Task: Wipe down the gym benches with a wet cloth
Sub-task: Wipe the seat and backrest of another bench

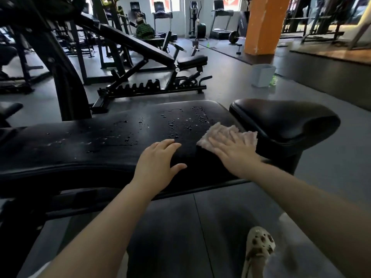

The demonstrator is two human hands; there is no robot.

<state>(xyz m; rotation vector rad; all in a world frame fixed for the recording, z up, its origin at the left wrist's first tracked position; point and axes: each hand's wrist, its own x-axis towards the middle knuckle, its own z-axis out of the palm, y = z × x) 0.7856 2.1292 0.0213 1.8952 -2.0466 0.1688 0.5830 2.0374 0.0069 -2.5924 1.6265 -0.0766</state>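
Now the flat right hand (230, 151) should press the cloth (226, 135) across the droplets (180, 121); the left hand (158, 159), open, holds nothing and steadies the bench (80, 149).

Cloth (226, 135) on bench pad (80, 145), seat pad (285, 121) apparently just right.
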